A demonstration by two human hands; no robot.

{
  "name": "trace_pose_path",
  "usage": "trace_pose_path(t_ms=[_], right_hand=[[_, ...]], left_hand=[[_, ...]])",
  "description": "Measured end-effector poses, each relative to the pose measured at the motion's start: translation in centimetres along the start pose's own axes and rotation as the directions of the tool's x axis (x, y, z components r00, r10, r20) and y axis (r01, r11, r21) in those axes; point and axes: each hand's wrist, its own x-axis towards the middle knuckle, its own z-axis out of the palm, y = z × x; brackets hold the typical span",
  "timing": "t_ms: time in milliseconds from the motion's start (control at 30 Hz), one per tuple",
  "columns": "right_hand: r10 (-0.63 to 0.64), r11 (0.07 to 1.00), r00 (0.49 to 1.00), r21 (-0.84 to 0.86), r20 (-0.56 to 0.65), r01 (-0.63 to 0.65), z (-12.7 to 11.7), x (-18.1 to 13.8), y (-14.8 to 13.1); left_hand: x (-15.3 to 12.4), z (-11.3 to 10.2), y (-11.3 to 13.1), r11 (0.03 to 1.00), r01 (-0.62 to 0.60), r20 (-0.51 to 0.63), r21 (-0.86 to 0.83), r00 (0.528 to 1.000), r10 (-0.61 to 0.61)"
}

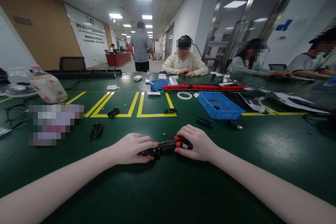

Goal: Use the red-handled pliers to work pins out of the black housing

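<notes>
Both my hands rest on the green table close in front of me. My right hand is closed around the red and black handles of a pair of pliers, whose jaws point left. My left hand is closed over a small black part that lies on the table at the tip of the pliers. The jaws and the black part meet between my two hands.
A blue tray stands ahead right, with two black cylindrical pieces before it. Small black parts lie ahead left among yellow floor-style lines. A bottle stands far left. Several people sit across the table; one person stands in the hallway.
</notes>
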Motion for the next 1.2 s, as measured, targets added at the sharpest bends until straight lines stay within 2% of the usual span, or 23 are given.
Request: trace_pose_path(t_ms=[400, 567, 667, 867, 1200], right_hand=[[-0.025, 0.999, 1.0, 0.027, -0.006, 0.025, 0.1, 0.1, 0.2], [-0.034, 0.999, 0.999, -0.003, 0.019, 0.034, 0.0, 0.1, 0.4], [-0.04, 0.999, 0.998, -0.014, 0.045, 0.041, -0.1, 0.1, 0.6], [-0.036, 0.999, 0.996, -0.027, 0.083, 0.039, -0.1, 0.1, 0.9], [-0.008, 0.994, 0.995, -0.109, 0.102, 0.019, -0.5, 0.4, -0.4]], left_hand=[[-0.3, 0.3, -0.1, 0.997, -0.066, -0.054, 0.04, 0.996, 0.069], [-0.2, 0.2, -0.1, 0.999, -0.046, -0.038, 0.026, 0.998, 0.047], [-0.1, 0.1, 0.0, 1.0, -0.014, -0.015, -0.002, 1.0, 0.014], [0.2, -0.1, 0.0, 0.98, 0.16, 0.008, -0.118, 0.987, -0.16], [0.6, -0.4, -0.4, 0.88, 0.249, 0.058, -0.404, 0.967, -0.247]])
